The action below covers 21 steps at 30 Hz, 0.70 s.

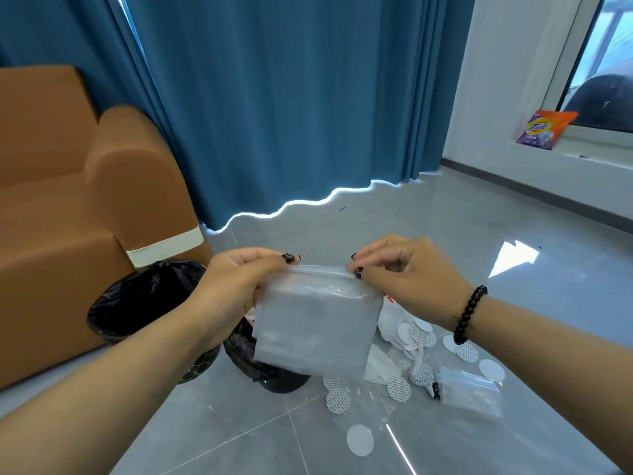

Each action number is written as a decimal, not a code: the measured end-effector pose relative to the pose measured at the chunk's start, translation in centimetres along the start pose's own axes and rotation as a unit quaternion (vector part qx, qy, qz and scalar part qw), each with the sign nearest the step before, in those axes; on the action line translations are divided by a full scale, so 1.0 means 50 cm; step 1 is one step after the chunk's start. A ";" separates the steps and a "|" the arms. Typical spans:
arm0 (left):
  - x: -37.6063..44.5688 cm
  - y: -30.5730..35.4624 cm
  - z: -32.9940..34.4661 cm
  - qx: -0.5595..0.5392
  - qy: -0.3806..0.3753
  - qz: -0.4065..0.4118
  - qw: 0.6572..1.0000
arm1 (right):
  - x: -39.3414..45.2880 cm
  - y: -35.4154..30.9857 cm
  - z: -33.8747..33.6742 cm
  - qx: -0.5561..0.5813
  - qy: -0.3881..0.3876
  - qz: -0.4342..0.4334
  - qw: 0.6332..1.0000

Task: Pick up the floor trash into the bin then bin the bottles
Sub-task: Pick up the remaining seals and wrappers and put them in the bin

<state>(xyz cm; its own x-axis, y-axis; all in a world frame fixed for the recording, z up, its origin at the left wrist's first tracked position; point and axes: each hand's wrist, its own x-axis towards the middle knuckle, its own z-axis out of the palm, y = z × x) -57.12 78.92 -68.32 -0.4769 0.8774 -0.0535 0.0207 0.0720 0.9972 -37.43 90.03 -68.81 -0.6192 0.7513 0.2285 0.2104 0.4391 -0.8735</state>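
You've got the zip bag (317, 323) up off the floor, left hand (236, 279) and right hand (394, 265) each pinching a top corner — looks like you're prying the seal apart. Bin (150, 303) sits just left, discs (399, 389) scattered below.

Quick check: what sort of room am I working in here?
Probably a living room in a home: a brown sofa beside floor-length blue curtains, a glossy grey tiled floor, and a detergent packet on the window ledge.

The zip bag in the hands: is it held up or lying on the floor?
Held up: both hands pinch the zip bag's top edge above the floor.
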 end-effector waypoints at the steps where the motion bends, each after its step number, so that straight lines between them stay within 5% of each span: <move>1: 0.000 -0.003 -0.001 0.014 0.005 0.007 1.000 | 0.001 0.002 0.001 0.003 0.004 0.002 1.000; 8: 0.000 -0.004 -0.005 -0.010 -0.025 0.017 0.999 | -0.003 0.000 -0.002 0.126 -0.043 0.120 0.984; 21: 0.002 -0.005 -0.001 0.022 -0.069 -0.061 0.996 | -0.007 -0.009 0.005 0.056 0.016 0.030 0.998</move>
<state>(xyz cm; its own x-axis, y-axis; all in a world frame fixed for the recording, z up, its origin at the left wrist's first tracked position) -57.21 78.97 -68.56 -0.3535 0.9171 -0.1843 0.0099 0.2007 0.9796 -37.49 89.44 -68.63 -0.5831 0.7907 0.1866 0.1597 0.3367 -0.9280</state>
